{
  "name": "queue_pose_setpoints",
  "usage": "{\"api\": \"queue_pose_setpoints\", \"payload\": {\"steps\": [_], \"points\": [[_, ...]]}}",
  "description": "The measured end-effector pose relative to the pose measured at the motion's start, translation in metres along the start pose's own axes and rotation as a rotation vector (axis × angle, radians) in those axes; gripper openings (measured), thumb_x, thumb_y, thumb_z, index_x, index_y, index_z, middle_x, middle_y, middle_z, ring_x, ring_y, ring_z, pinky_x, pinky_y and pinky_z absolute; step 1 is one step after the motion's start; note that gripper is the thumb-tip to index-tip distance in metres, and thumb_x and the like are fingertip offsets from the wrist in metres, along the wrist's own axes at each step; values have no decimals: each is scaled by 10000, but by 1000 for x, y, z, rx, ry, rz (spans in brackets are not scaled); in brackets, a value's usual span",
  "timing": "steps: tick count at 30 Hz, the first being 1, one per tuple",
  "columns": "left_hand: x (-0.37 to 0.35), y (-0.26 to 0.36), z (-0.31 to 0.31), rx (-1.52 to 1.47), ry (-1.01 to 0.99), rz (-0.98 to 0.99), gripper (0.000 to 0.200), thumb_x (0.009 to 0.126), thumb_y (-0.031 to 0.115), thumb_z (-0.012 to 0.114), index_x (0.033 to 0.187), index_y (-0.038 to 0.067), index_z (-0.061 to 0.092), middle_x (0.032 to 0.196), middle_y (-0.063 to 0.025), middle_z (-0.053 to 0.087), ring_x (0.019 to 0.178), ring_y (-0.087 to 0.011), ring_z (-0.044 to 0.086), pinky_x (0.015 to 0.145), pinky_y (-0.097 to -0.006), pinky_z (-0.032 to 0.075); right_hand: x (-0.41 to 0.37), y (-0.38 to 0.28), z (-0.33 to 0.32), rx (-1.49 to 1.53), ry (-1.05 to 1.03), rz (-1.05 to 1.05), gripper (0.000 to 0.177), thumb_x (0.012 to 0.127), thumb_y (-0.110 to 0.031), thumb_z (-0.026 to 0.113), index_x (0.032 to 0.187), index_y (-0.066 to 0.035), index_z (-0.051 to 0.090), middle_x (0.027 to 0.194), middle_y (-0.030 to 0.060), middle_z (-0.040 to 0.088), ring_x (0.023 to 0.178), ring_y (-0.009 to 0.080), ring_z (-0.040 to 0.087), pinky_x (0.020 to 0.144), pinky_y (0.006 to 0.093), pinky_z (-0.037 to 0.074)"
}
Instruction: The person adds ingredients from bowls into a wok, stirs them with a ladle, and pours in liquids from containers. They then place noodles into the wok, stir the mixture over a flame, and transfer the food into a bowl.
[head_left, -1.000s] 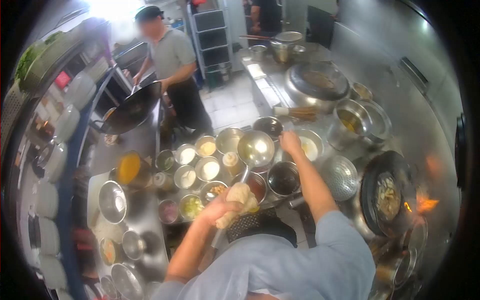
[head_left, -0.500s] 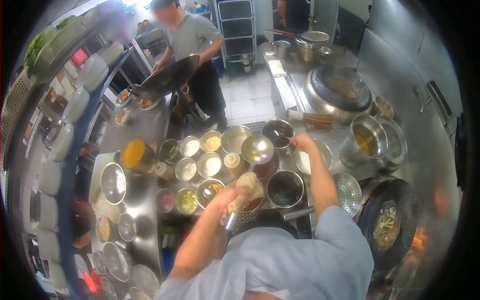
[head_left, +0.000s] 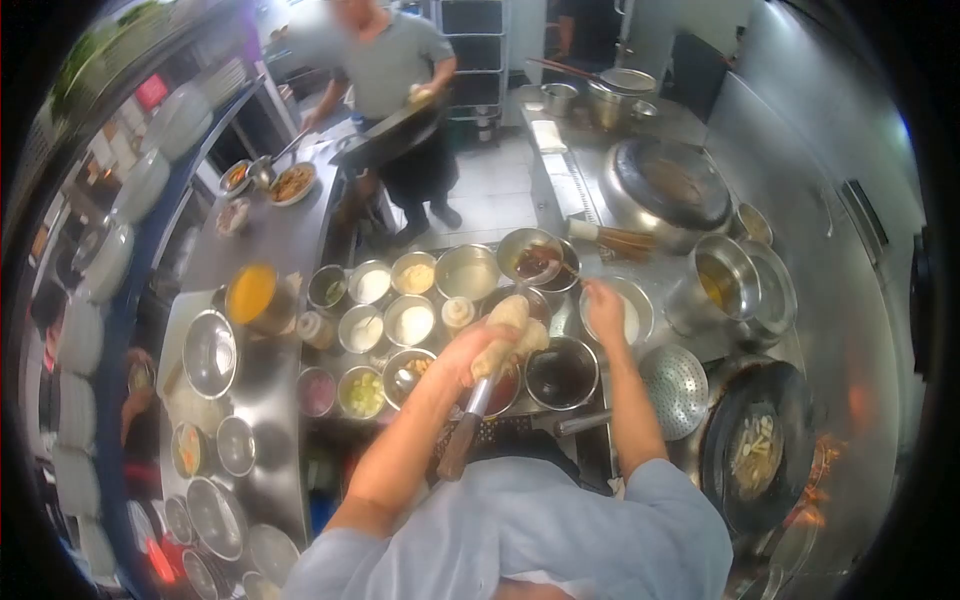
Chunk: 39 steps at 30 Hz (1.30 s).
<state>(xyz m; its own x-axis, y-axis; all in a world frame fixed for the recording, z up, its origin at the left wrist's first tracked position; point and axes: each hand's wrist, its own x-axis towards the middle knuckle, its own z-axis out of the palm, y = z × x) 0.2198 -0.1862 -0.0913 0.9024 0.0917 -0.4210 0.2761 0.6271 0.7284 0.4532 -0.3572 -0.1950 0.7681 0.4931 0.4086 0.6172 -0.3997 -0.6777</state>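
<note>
My left hand [head_left: 472, 352] is closed around the handle of a ladle [head_left: 516, 248], with a beige cloth [head_left: 517, 322] bunched in the grip. The ladle's bowl hangs over the pots at the centre back and holds dark sauce. My right hand [head_left: 604, 310] pinches the thin handle of a spoon [head_left: 570, 268]; its sauce-coated end is at the ladle's bowl. Just behind lies a pot of dark sauce [head_left: 566, 280], partly covered by the ladle. Another pot of dark liquid [head_left: 562, 373] stands between my forearms, and a pot with white contents [head_left: 633, 318] is beside my right hand.
A wok [head_left: 757, 450] with food sits over flames at right, near a perforated strainer [head_left: 673, 392]. Several ingredient pots and a squeeze bottle [head_left: 458, 314] stand left of the ladle. Across the kitchen, a co-worker holds another wok [head_left: 390, 130] near a filled plate [head_left: 292, 185].
The spoon has moved from the dark sauce pot to the ladle, whose bowl has shifted back and right and now holds dark sauce. The co-worker's wok has moved right, uncovering a plate of food.
</note>
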Motion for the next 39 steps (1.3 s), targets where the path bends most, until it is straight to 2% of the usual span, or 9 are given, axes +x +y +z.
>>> {"api": "queue_pose_setpoints", "payload": {"steps": [6, 10, 14, 17, 19, 22, 25, 29, 39], "points": [[-105, 0, -27, 84, 55, 48, 664, 767, 155, 670, 1366, 59, 399, 1101, -111, 555, 847, -193, 596, 635, -308, 531, 49, 8, 9, -37, -274, 231, 347, 917, -263, 556, 1125, 1, 639, 1039, 215, 672, 977, 346, 644, 869, 398, 472], [-195, -44, -65, 85, 171, 142, 737, 734, 177, 702, 1392, 71, 386, 1123, -87, 571, 908, -182, 593, 629, -284, 523, 62, -62, 51, -479, -222, -73, 409, 892, -280, 565, 1217, -33, 590, 1070, 222, 647, 993, 401, 606, 873, 463, 465], [-267, -116, -95, 129, 400, 311, 757, 728, 165, 707, 1397, 64, 367, 1134, -92, 565, 956, -197, 584, 718, -316, 526, 43, -209, 117, 110, -626, -109, 498, 877, -297, 602, 1280, -12, 536, 1041, 213, 673, 989, 350, 644, 866, 420, 495], [-306, -143, -92, -98, 571, 173, 726, 717, 193, 719, 1345, 24, 395, 1230, -109, 541, 1062, -218, 547, 814, -352, 507, 25, -222, 225, 77, -738, -35, 511, 874, -299, 614, 1285, -9, 527, 1002, 193, 689, 897, 308, 673, 802, 391, 516], [-319, -153, -91, -178, 618, 203, 708, 709, 162, 724, 1329, 23, 412, 1236, -123, 545, 1084, -236, 549, 837, -355, 507, 10, -232, 268, 251, -837, 288, 485, 871, -288, 614, 1259, -5, 547, 971, 186, 697, 862, 294, 680, 777, 371, 519], [-334, -171, -103, -252, 700, 228, 741, 704, 131, 730, 1356, 20, 395, 1225, -137, 547, 1070, -233, 559, 797, -360, 526, -15, -235, 303, 469, -831, 250, 432, 877, -303, 630, 1174, 10, 601, 861, 115, 679, 679, 137, 598, 673, 309, 510], [-342, -179, -115, -280, 676, 243, 761, 704, 144, 736, 1367, 15, 385, 1217, -138, 546, 1050, -237, 568, 751, -353, 540, -43, -241, 311, 273, -875, -195, 287, 911, -277, 570, 1083, -69, 669, 911, 139, 696, 771, 315, 658, 700, 405, 500], [-348, -173, -129, -221, 670, 163, 757, 716, 159, 739, 1369, 25, 379, 1189, -137, 547, 977, -234, 589, 701, -338, 544, -56, -247, 291, 97, -626, -374, 245, 935, -268, 539, 1030, -106, 695, 908, 99, 708, 828, 342, 652, 745, 393, 494], [-313, -160, -128, -248, 723, 206, 731, 740, 123, 716, 1373, 28, 364, 1181, -143, 552, 980, -230, 590, 725, -342, 539, -15, -219, 306, 301, -772, 63, 291, 921, -294, 546, 978, -51, 696, 809, 52, 726, 804, 205, 665, 769, 317, 480]]}}
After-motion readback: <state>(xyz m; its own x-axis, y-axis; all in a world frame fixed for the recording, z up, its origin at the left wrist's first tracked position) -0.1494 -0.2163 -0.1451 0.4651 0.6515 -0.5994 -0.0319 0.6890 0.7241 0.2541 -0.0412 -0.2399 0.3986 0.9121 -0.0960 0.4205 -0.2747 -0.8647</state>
